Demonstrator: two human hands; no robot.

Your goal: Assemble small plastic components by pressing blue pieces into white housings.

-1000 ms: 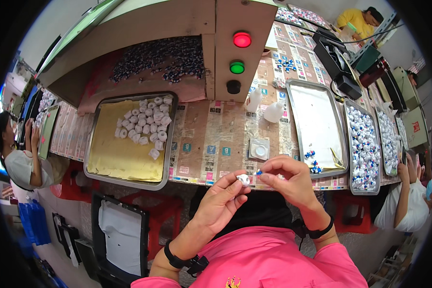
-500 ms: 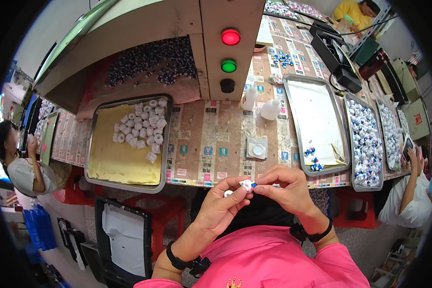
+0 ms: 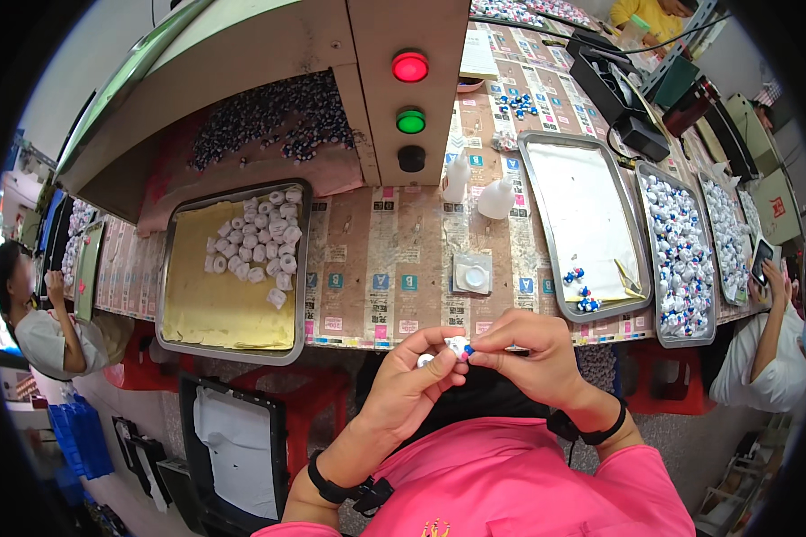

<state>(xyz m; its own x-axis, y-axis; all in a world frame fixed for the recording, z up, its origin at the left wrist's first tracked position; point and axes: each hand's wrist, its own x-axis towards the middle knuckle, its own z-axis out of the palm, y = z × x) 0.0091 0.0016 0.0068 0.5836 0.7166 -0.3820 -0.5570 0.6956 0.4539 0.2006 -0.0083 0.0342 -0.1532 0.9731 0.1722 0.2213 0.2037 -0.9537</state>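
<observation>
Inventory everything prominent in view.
Machine housing: one, beige, upper left
Indicator lights: two, red and green, on housing
Table: one, brown patterned, centre
Gold-lined tray: one, metallic, left
White pieces: many, white, in it
Bottles: two, white, on table
White-lined tray: one, metallic, right of bottles
Filled trays: several, metallic, farther right
Other people: several, white or yellow tops, edges
Left hand: one, pink-sleeved, lower centre, holding white item
Right hand: one, pink-sleeved, beside it, fingers pinching blue bit

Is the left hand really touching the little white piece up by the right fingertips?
Touching. The head view shows it: the left hand has its thumb and index finger closed around the little white piece.
</observation>
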